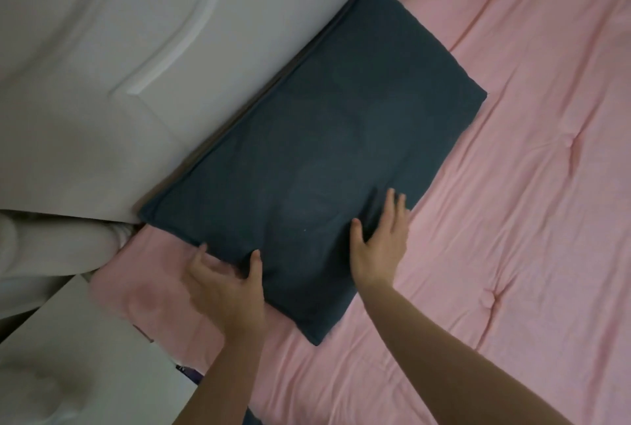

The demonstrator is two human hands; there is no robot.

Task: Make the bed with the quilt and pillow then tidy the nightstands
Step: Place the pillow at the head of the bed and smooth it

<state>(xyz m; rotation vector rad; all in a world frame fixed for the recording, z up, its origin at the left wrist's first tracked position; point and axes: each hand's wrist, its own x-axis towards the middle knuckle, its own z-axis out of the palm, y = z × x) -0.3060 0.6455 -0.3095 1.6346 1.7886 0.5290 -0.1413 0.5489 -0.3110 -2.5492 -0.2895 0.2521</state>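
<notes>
A dark blue pillow (307, 151) lies flat on the pink quilt (512, 202), its long side against the white headboard (112, 59). My left hand (225, 284) rests at the pillow's near short edge, thumb on top and fingers spread along the edge. My right hand (382, 240) lies flat on the pillow's near right corner with its fingers straight. The quilt is spread over the bed with light wrinkles and tufted dimples.
A white nightstand top (78, 356) shows at the lower left beside the bed. A small dark object (187, 371) peeks out between nightstand and quilt. White fabric (51, 247) bunches at the left below the headboard.
</notes>
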